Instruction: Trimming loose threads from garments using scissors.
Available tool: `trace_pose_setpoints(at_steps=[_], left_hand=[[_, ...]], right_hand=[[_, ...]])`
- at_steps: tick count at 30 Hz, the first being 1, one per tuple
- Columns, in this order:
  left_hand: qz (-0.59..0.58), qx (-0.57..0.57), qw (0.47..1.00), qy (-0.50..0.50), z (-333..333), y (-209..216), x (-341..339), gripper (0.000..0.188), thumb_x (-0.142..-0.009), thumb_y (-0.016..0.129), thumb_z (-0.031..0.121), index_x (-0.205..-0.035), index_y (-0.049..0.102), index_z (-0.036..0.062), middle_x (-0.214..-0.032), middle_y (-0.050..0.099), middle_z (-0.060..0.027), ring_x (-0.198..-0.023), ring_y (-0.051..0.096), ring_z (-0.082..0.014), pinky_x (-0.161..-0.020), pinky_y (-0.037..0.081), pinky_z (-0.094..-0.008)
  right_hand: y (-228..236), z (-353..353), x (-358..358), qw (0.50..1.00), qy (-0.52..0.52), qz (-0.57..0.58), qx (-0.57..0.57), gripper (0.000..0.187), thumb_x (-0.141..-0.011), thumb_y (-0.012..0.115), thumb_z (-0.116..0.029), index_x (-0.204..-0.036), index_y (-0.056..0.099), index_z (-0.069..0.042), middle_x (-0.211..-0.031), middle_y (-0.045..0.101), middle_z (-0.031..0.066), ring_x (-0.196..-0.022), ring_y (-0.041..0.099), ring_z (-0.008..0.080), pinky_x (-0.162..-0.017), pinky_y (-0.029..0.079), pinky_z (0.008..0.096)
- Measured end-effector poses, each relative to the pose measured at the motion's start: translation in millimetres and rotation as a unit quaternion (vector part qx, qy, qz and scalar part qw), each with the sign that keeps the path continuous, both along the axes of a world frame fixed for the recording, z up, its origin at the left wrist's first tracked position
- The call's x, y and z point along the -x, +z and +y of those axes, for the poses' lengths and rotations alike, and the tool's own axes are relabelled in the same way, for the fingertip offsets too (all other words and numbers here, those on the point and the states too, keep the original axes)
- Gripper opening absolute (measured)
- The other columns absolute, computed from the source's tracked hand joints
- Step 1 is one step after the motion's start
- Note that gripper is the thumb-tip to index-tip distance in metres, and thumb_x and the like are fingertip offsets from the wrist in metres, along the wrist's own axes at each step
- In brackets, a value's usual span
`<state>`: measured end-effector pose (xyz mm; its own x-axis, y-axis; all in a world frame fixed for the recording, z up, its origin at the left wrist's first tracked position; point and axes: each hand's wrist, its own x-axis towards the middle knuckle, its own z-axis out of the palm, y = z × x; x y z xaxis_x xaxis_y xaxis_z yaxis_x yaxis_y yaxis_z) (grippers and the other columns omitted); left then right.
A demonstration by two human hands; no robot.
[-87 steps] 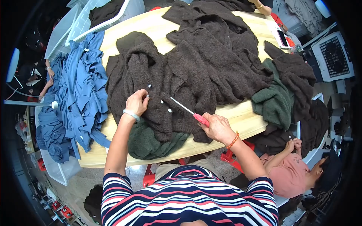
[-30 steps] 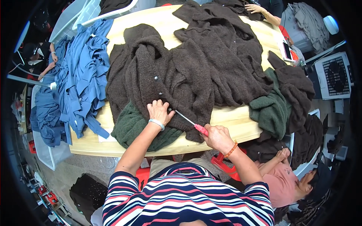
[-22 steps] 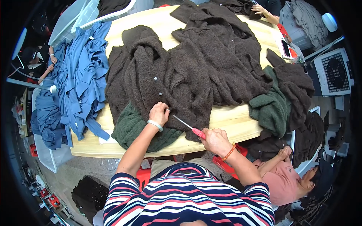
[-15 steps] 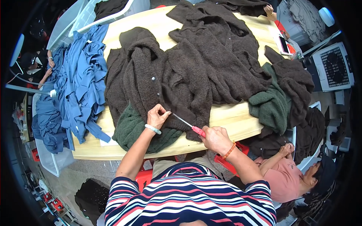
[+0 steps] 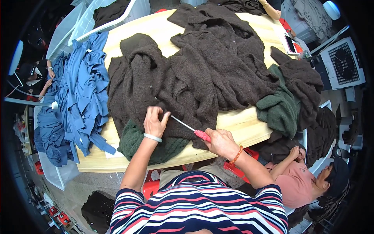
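A dark brown knitted cardigan (image 5: pixel 134 84) with small shiny buttons lies bunched on the table in front of me. My left hand (image 5: pixel 156 121) pinches its edge between thumb and fingers. In my right hand (image 5: pixel 223 142) is a red-handled tool (image 5: pixel 201 135) with a thin metal shaft. That shaft slants up to the left, its tip close to my left thumb; the exact shape of the tip is too small to tell. Beneath the brown knit, a dark green knitted garment (image 5: pixel 134 145) shows by my left wrist.
More brown knitwear (image 5: pixel 222 58) covers the middle of the wooden table (image 5: pixel 245 124). Blue garments (image 5: pixel 83 89) hang over its left side. A green garment (image 5: pixel 277 107) lies at the right edge. A person in pink (image 5: pixel 292 183) sits close on my right; others work at the far edges.
My left hand has shifted slightly left, drawing the cardigan's edge and buttons with it. The right hand and its tool have moved a little left too.
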<state>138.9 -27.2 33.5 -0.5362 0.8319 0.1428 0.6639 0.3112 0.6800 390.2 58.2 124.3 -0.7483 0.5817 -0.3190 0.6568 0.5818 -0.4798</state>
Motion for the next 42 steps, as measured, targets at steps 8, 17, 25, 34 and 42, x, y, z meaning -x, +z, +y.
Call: trace_pose_setpoints(at_steps=[8, 17, 25, 34, 42], left_hand=[[0.142, 0.09, 0.982, 0.086, 68.8, -25.9, 75.7, 0.035, -0.076, 0.073, 0.013, -0.108, 0.062, 0.0066, -0.111, 0.06, -0.0148, -0.098, 0.062, -0.0329, -0.082, 0.051, -0.04], [0.275, -0.044, 0.958, 0.075, 22.6, 15.5, 66.4, 0.059, -0.062, 0.081, 0.017, -0.117, 0.061, 0.0104, -0.114, 0.058, -0.0156, -0.109, 0.054, -0.0349, -0.094, 0.039, -0.0472], [-0.178, -0.107, 0.978, 0.029, 3.0, 19.2, 82.7, 0.02, -0.08, 0.071, 0.005, -0.097, 0.064, -0.0023, -0.09, 0.069, -0.0079, -0.08, 0.061, -0.0139, -0.076, 0.048, -0.0274], [-0.01, -0.083, 0.933, -0.349, 27.4, 81.1, -62.8, 0.034, -0.058, 0.072, 0.005, -0.09, 0.06, 0.0035, -0.085, 0.056, -0.0115, -0.087, 0.053, -0.0324, -0.077, 0.041, -0.0398], [0.069, -0.13, 0.921, -0.36, 25.5, 122.4, -100.0, 0.04, -0.053, 0.068, -0.001, -0.092, 0.06, 0.0033, -0.091, 0.055, -0.0135, -0.088, 0.054, -0.0342, -0.079, 0.042, -0.0444]], right_hand=[[6.5, 9.3, 32.9, 0.999, -0.024, 0.04, -0.027, 0.017, -0.084, 0.064, -0.021, -0.085, 0.058, -0.005, -0.068, 0.064, 0.0191, -0.07, 0.066, 0.0379, -0.064, 0.052, 0.0482], [-10.0, 26.5, -7.3, 0.993, -0.114, 0.006, -0.01, 0.017, -0.085, 0.059, -0.019, -0.088, 0.059, -0.003, -0.073, 0.065, 0.0219, -0.075, 0.067, 0.0389, -0.07, 0.052, 0.0486], [-51.2, 9.4, -88.1, 0.959, -0.221, -0.176, 0.036, 0.026, -0.084, 0.063, -0.029, -0.093, 0.064, -0.004, -0.083, 0.068, 0.0207, -0.084, 0.066, 0.0375, -0.077, 0.052, 0.0465], [-71.2, 17.5, 8.9, 0.998, 0.001, 0.063, 0.013, 0.016, -0.07, 0.063, -0.015, -0.083, 0.066, -0.007, -0.078, 0.067, 0.018, -0.078, 0.065, 0.0372, -0.071, 0.052, 0.0458], [-45.6, 44.2, 6.0, 0.947, -0.028, 0.319, -0.018, 0.038, -0.075, 0.068, -0.028, -0.107, 0.061, -0.008, -0.109, 0.064, 0.0157, -0.104, 0.06, 0.0343, -0.087, 0.049, 0.0412]])
